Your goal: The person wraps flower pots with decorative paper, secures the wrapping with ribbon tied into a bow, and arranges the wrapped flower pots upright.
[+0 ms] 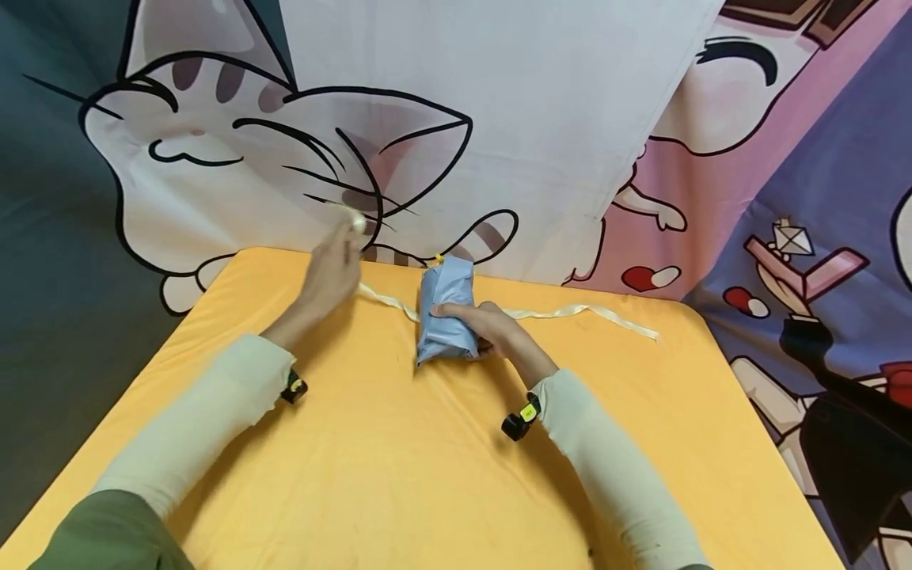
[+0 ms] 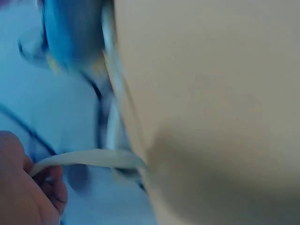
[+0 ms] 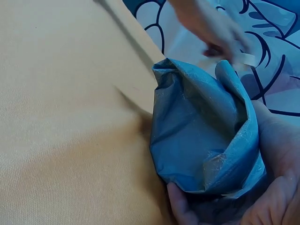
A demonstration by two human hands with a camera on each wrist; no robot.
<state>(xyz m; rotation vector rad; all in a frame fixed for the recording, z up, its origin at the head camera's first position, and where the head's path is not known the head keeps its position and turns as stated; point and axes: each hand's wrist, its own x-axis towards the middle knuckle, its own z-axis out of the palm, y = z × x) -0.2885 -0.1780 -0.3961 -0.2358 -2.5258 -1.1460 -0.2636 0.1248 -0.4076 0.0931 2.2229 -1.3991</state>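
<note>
A blue-grey wrapped package (image 1: 447, 305) stands near the far edge of the table, its folded end facing the right wrist camera. My right hand (image 1: 484, 323) grips its near end, thumb on top and fingers around the side and underneath. A cream ribbon (image 1: 580, 309) runs along the table behind or under the package, out to both sides; the crossing itself is hidden. My left hand (image 1: 333, 265), raised at the left, pinches the ribbon's other part, which trails from the fingers in the left wrist view as a ribbon strip (image 2: 93, 158). A small yellow bit (image 1: 437, 259) shows at the package's far top.
The yellow cloth-covered table (image 1: 399, 459) stretches toward me. Its far edge meets a hanging cloth (image 1: 556, 158) printed with a cartoon cat. More printed cloth (image 1: 798, 261) hangs at the right. Black wrist cameras (image 1: 518, 423) sit on both wrists.
</note>
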